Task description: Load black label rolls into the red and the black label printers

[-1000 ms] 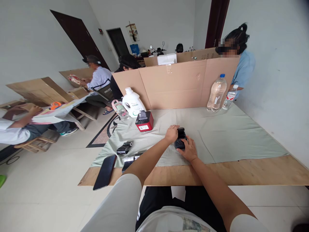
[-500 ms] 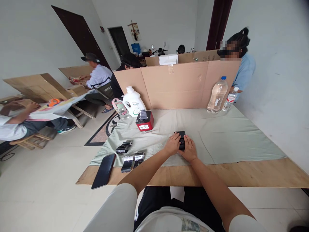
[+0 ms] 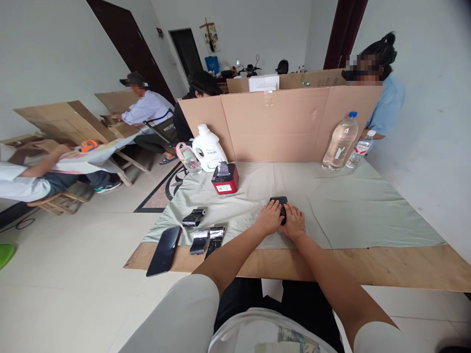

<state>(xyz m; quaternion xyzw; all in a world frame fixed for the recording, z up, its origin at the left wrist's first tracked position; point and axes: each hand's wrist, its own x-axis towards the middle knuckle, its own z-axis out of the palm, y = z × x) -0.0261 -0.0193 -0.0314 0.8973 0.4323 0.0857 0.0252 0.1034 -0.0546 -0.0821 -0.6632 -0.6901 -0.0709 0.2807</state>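
A small black handheld device (image 3: 283,211) lies on the cloth near the table's front, partly covered by my fingers. My left hand (image 3: 270,218) grips its left side, with fingers over the top face. On the right side, my right hand (image 3: 294,221) closes around it, thumb side toward the device. Both hands rest low on the table. To the left are several shiny black film rolls: one roll (image 3: 194,217) lies farther back, and two more, a roll (image 3: 199,242) and another roll (image 3: 216,237), sit close to my left forearm.
A red and black box (image 3: 227,185) with a strip on top stands behind the rolls. A dark phone or tablet (image 3: 164,251) overlaps the table's front-left edge. A white jug (image 3: 209,149), water bottles (image 3: 340,142) and a cardboard screen (image 3: 275,125) line the back. People sit beyond.
The view has shifted slightly, so the table scene sits a little farther right and higher. Both hands stay on the black device, with small finger shifts.
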